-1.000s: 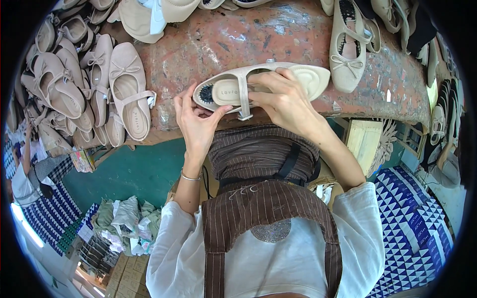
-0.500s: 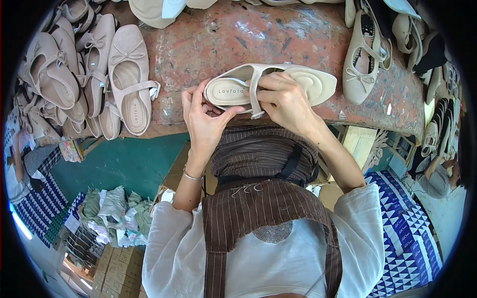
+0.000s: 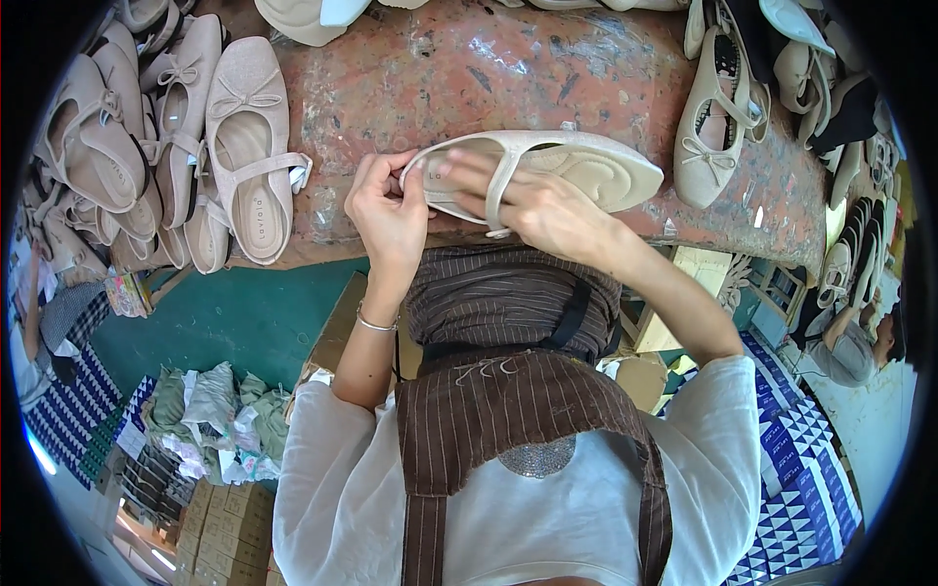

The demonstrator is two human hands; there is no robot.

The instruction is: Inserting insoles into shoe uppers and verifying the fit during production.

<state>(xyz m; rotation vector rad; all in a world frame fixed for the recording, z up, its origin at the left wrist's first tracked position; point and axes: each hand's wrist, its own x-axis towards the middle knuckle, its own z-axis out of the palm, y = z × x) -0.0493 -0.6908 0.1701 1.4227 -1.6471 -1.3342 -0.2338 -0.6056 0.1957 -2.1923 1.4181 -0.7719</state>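
A beige strapped flat shoe (image 3: 635,181) lies sideways at the bench's near edge, heel to the left. Inside it is a pale insole (image 3: 576,176) with raised curved lines. My left hand (image 3: 388,207) pinches the heel end, thumb on the inside and fingers behind. Under the shoe's strap (image 3: 502,181) reaches my right hand (image 3: 555,220), its fingers stretched out toward the heel over the insole. Those fingertips are smeared by motion.
Several beige shoes (image 3: 256,146) with bows are piled at the left on the worn reddish bench (image 3: 391,88). Another bow shoe (image 3: 711,127) stands at the right. Loose insoles (image 3: 298,20) lie at the far edge. At the lower left are stacked cardboard boxes (image 3: 225,532).
My right hand's fingers have moved left under the strap, from mid-shoe to the heel. My left hand has shifted slightly left, its thumb now inside the heel. The insole sits lower in the shoe.
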